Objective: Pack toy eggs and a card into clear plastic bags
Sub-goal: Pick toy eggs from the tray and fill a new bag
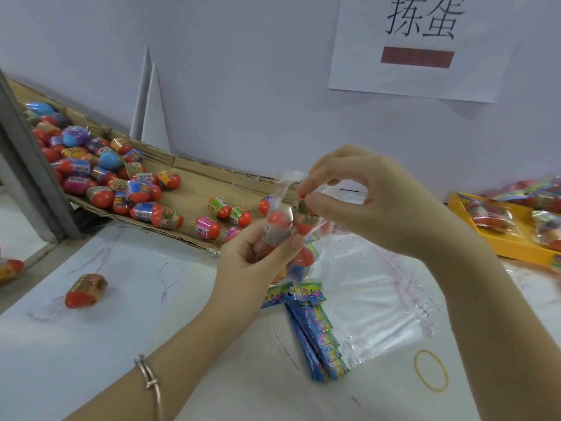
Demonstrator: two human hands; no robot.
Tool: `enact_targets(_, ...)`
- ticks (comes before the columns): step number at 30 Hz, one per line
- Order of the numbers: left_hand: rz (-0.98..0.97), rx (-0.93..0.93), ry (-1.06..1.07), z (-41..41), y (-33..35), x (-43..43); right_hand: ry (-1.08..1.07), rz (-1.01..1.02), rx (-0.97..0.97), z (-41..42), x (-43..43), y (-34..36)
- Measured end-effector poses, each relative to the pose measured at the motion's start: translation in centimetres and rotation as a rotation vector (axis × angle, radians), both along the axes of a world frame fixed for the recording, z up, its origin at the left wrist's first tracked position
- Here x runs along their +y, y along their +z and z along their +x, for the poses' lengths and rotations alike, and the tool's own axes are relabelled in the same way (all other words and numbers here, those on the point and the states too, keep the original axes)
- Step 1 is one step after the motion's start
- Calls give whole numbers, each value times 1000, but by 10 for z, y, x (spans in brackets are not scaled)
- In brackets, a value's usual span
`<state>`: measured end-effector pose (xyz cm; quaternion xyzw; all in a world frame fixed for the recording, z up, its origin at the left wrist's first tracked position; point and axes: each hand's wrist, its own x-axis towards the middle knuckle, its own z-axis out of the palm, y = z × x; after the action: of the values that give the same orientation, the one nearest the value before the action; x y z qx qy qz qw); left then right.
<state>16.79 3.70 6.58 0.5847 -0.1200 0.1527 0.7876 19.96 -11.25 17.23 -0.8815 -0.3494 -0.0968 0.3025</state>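
My left hand grips a clear plastic bag held upright above the table, with several toy eggs inside it. One red egg shows through the plastic just above my thumb. My right hand pinches another red-ended toy egg at the bag's open mouth. A colourful card hangs at the bag's lower end. A stack of blue cards lies on the table below. More clear bags are spread flat under my right wrist.
A flattened cardboard tray at the back left holds many loose toy eggs. One egg lies alone on the white paper at the left. A yellow tray with packed bags stands at the right. A yellow rubber band lies near the front.
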Motion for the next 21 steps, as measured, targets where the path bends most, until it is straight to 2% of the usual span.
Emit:
enact_targets(11, -12, 18, -7, -1, 0, -2, -17, -110, -91, 3, -1, -2)
enact_targets(13, -41, 43, 5, -1, 1, -2, -26, 1, -138, 5, -1, -5)
enact_targets(15, -79, 85, 20, 0, 1, -2, -61, 254, -161, 8, -2, -9)
enact_targets(16, -87, 100, 25, 0, 1, -1, -67, 360, -122, 10, -4, -10)
enact_targets(18, -91, 126, 35, 0, 3, -1, -53, 425, 110, 14, -7, -12)
enact_targets(20, -83, 143, 44, 0, 3, 0, -23, 314, 397, 20, -9, -18)
enact_targets(21, -78, 146, 46, 0, 4, 0, -3, 237, 479, 22, -9, -21)
